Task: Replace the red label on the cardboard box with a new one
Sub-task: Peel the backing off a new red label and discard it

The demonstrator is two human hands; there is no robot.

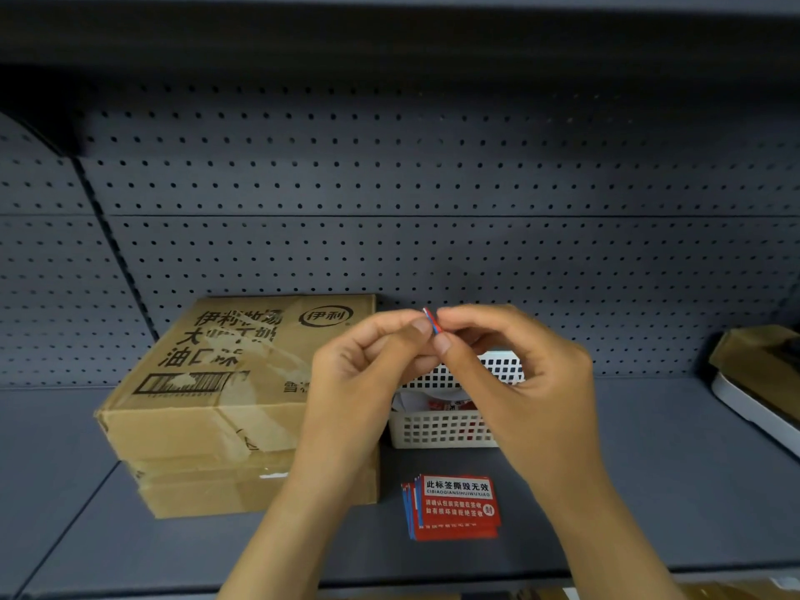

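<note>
A worn cardboard box [225, 383] with black printed characters and torn tape rests on a second box on the grey shelf, left of centre. No red label shows on its visible faces. My left hand [368, 361] and my right hand [511, 361] meet above the shelf, fingertips pinching one small red-and-blue label [433, 321] seen edge-on between them. A stack of red labels [454, 506] with white text lies on the shelf below my hands.
A white perforated basket [437, 428] holding crumpled red and white scraps stands behind my hands, right of the box. A flattened box on a white tray [762, 383] is at the right edge. A grey pegboard [433, 210] backs the shelf.
</note>
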